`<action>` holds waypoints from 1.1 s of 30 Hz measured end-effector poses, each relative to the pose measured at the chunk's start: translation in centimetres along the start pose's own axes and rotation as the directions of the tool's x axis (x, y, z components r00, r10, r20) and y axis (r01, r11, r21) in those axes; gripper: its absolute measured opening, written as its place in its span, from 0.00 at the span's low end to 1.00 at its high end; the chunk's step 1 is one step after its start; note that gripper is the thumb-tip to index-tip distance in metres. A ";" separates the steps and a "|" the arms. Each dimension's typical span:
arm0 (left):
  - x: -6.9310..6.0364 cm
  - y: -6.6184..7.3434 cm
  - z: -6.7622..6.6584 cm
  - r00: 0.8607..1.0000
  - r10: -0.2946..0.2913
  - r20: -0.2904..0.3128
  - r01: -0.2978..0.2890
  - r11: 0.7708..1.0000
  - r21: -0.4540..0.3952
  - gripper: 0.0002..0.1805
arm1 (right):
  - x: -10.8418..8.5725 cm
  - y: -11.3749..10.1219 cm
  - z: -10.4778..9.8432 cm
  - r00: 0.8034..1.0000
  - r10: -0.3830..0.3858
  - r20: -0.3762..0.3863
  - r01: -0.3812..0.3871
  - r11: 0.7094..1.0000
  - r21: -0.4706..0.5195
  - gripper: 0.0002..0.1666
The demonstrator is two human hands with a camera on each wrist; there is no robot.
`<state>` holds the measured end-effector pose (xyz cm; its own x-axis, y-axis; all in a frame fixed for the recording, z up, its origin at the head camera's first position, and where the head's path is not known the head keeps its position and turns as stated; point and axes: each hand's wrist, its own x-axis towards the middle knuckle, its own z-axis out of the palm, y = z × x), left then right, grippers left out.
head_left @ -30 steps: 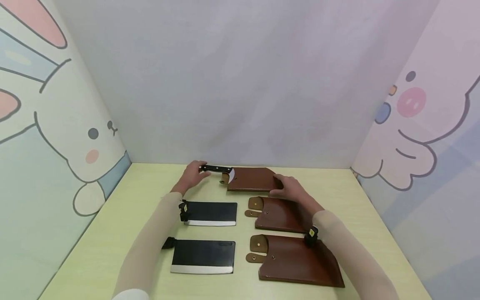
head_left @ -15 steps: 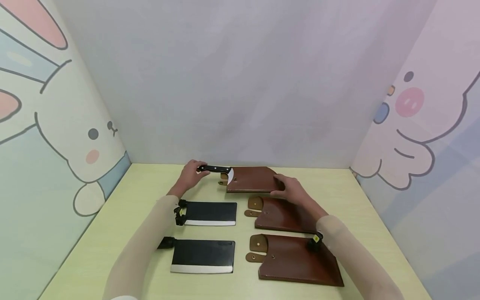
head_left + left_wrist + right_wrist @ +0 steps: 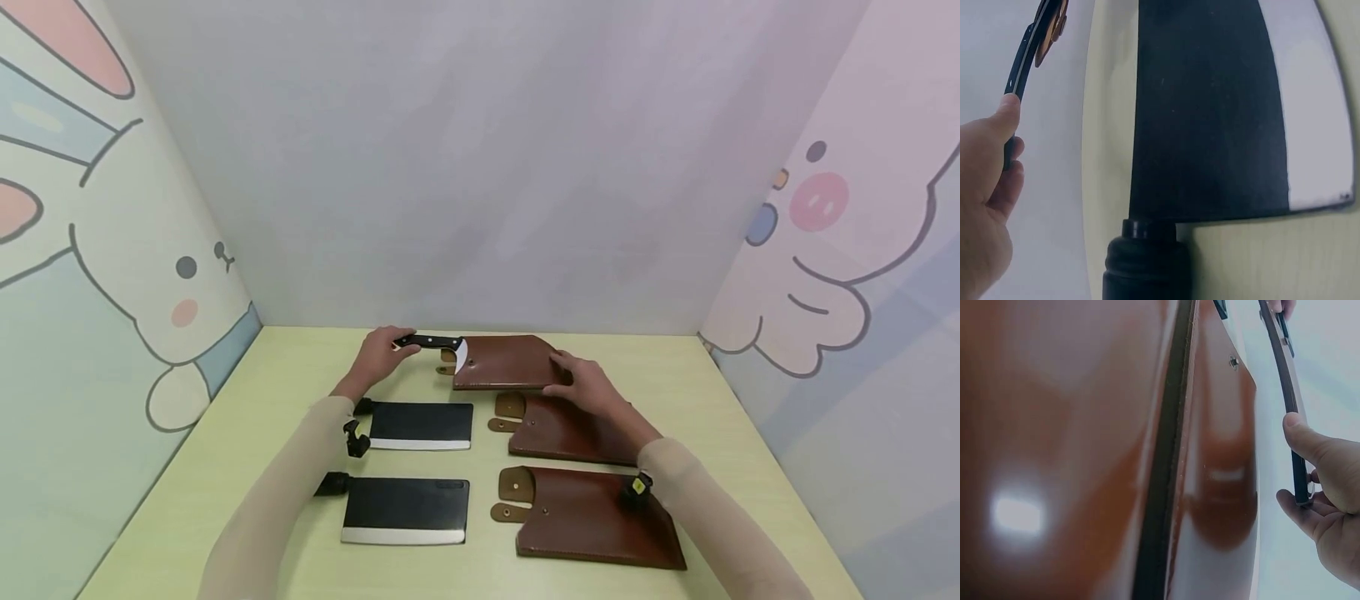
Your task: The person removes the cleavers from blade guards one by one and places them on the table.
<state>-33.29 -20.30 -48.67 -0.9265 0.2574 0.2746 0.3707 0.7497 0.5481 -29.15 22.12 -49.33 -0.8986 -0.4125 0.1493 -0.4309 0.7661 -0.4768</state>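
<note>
At the back of the table my left hand (image 3: 377,357) pinches the black riveted handle (image 3: 429,342) of a knife between thumb and fingers. Only a curved silver bit of its blade (image 3: 461,356) shows; the rest is hidden by a brown leather sheath (image 3: 506,362). My right hand (image 3: 588,383) grips the sheath's right end, and the right wrist view shows the thumb (image 3: 1297,431) on one face with fingers on the other. In the left wrist view the thumb (image 3: 1009,115) presses the handle (image 3: 1019,65). The sheath's strap ends (image 3: 446,370) poke out at its left.
Two black-bladed cleavers lie on the left, one (image 3: 422,426) behind the other (image 3: 405,510), handles leftward. Two brown sheaths with tan straps lie on the right, one farther back (image 3: 558,425) and one nearer (image 3: 588,512), under my right forearm. A pale wall (image 3: 480,250) rises behind the table.
The held knife and sheath have come slightly nearer to me, with both hands still on them. My left forearm has shifted a little left, my right one a little right.
</note>
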 end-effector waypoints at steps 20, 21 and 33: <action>-0.5 -0.1 -0.5 0.998 0.033 -0.049 -0.033 0.999 -0.018 0.26 | -0.6 -0.6 0.0 0.999 -0.008 -0.039 0.009 1.000 0.017 0.49; -0.5 -0.1 -0.6 0.998 0.031 -0.049 -0.032 0.999 -0.014 0.26 | -0.6 -0.6 0.1 0.999 -0.006 -0.039 0.007 1.000 0.018 0.49; -0.7 0.1 -0.7 1.000 0.000 -0.014 -0.001 1.000 -0.029 0.26 | -0.9 0.0 0.1 0.998 -0.023 -0.052 0.024 1.000 0.017 0.49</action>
<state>-32.53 -20.81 -48.25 -0.9254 0.2491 0.2856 0.3731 0.7314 0.5708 -28.35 22.48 -49.52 -0.8914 -0.4040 0.2055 -0.4512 0.7473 -0.4878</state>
